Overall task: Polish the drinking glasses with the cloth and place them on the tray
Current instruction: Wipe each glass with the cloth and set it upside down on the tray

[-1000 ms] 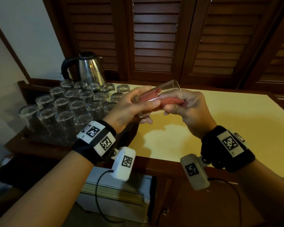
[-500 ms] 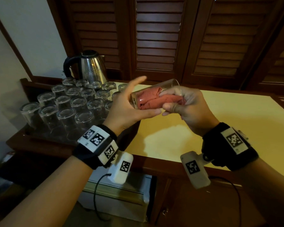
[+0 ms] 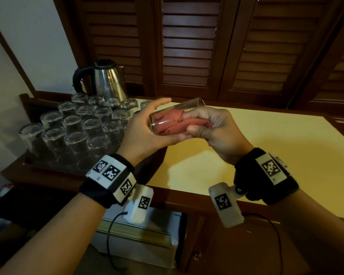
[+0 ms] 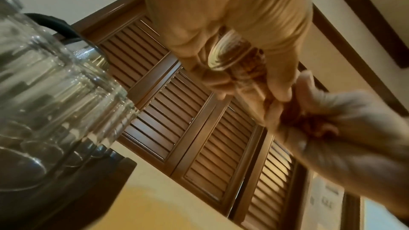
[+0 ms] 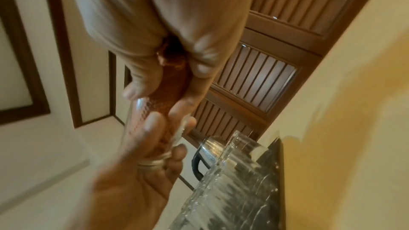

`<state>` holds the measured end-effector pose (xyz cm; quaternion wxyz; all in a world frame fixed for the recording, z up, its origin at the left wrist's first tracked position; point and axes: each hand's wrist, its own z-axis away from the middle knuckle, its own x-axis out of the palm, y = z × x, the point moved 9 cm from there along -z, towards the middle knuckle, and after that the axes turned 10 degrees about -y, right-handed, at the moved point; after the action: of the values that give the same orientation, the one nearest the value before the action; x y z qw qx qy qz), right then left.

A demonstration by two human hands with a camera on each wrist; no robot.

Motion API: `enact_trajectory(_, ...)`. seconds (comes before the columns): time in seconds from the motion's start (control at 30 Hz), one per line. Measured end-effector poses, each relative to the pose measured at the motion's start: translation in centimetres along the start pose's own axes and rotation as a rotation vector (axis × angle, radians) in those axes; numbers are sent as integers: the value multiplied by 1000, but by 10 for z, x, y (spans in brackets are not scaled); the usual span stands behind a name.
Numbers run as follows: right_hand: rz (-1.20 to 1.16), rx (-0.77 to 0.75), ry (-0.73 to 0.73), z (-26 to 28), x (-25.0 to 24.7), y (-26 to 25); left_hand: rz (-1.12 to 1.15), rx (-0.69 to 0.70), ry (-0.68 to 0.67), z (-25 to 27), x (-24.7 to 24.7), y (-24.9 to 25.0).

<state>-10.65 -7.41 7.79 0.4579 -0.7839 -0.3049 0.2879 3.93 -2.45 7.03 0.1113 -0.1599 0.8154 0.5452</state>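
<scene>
A clear drinking glass [image 3: 194, 105] lies on its side in the air over the table's left end. My left hand [image 3: 147, 130] grips its base end, thumb over the top and fingers underneath. A red cloth [image 3: 170, 124] fills the inside of the glass. My right hand [image 3: 218, 132] grips the bunched cloth at the mouth, fingertips inside the rim. The left wrist view shows the glass base [image 4: 228, 53] between my fingers. In the right wrist view the cloth [image 5: 175, 83] runs from my fist into the glass [image 5: 138, 116]. A dark wooden tray [image 3: 26, 100] at the left carries several upturned glasses [image 3: 72, 135].
A steel kettle [image 3: 105, 82] stands behind the tray. The yellow tabletop [image 3: 266, 155] stretches to the right under my hands. Brown louvred shutters [image 3: 187, 46] close off the back. A white appliance [image 3: 139, 241] sits below the table's front edge.
The cloth has gone deeper into the glass. My left hand has shifted its grip round the base, the thumb now over the top. Both hands stay above the same spot.
</scene>
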Motion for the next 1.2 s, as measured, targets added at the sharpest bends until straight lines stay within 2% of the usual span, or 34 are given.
enact_trajectory(0.07,85,-33,-15,0,1,-7,357,-197,-97,2,11,-14)
enact_trajectory(0.13,133,-46,-46,-1,3,-10,476,-213,-120,3,10,-15)
enact_trajectory(0.2,93,-22,-59,-1,5,-6,362,-130,-83,4,1,-7)
enact_trajectory(0.33,-94,33,-38,2,10,10,-151,70,-21,6,-15,16)
enact_trajectory(0.4,-130,29,-5,1,11,13,-246,93,-31,8,-16,17)
enact_trajectory(0.47,-118,-17,29,-2,10,8,-137,-27,-48,5,-19,8)
enact_trajectory(0.53,-26,-84,32,-7,11,-4,198,-219,-94,8,-13,-5)
enact_trajectory(0.6,40,-113,1,-12,17,-10,403,-280,-108,12,-11,-8)
enact_trajectory(0.7,-26,-62,-10,-17,26,-4,325,-166,-25,13,-26,-1)
enact_trajectory(0.8,-178,39,9,-14,33,9,-87,16,35,18,-41,17)
enact_trajectory(0.87,-238,67,14,-11,36,16,-216,45,-1,22,-41,21)
enact_trajectory(0.93,-233,47,26,-8,37,16,-82,-85,-56,22,-38,11)
enact_trajectory(1.0,-153,-13,26,-9,38,9,220,-238,-115,27,-30,0)
enact_trajectory(1.03,-106,-37,14,-11,41,5,323,-270,-131,30,-28,-1)
enact_trajectory(1.1,-63,-49,-21,-16,49,3,346,-258,-123,32,-36,0)
enact_trajectory(1.2,-130,12,-44,-21,59,9,127,-139,-88,28,-58,5)
